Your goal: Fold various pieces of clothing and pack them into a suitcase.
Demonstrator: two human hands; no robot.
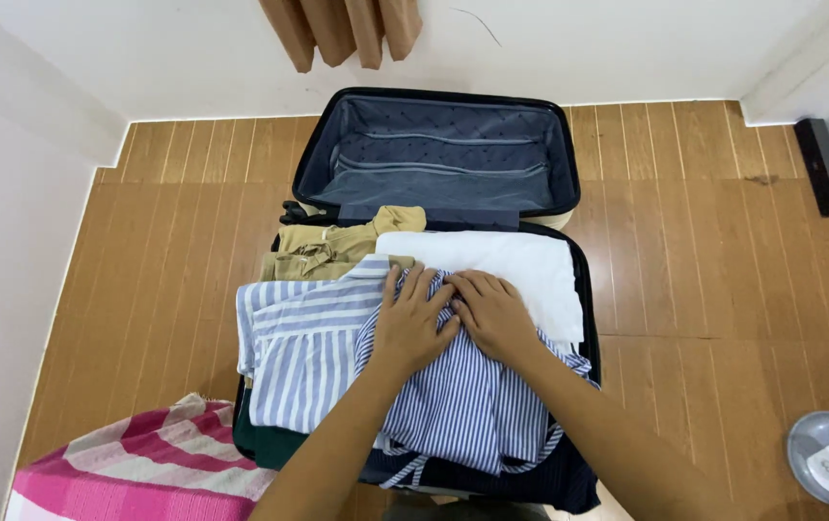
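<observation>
Both forearms reach in from the bottom edge, and my left hand and right hand lie flat, side by side and touching, on the striped shirt. Neither grip is clenched on anything: fingers are spread, palms down, pressing the cloth rather than pinching it. That shirt sits on top of the pile in the near half of the open suitcase on the floor, overlapping a second, wider-striped shirt to the left and the edge of a folded white cloth behind my fingertips; tan clothes lie in the far left corner. To do this well, I judge I should keep my palms flat and smooth outward from the middle toward the edges, so creases are pushed out, not bunched under my wrists. The near hem looks loose and hangs toward the dark clothing below, so it likely wants tucking. A pink striped towel lies on the floor at my left, apart from the case.
</observation>
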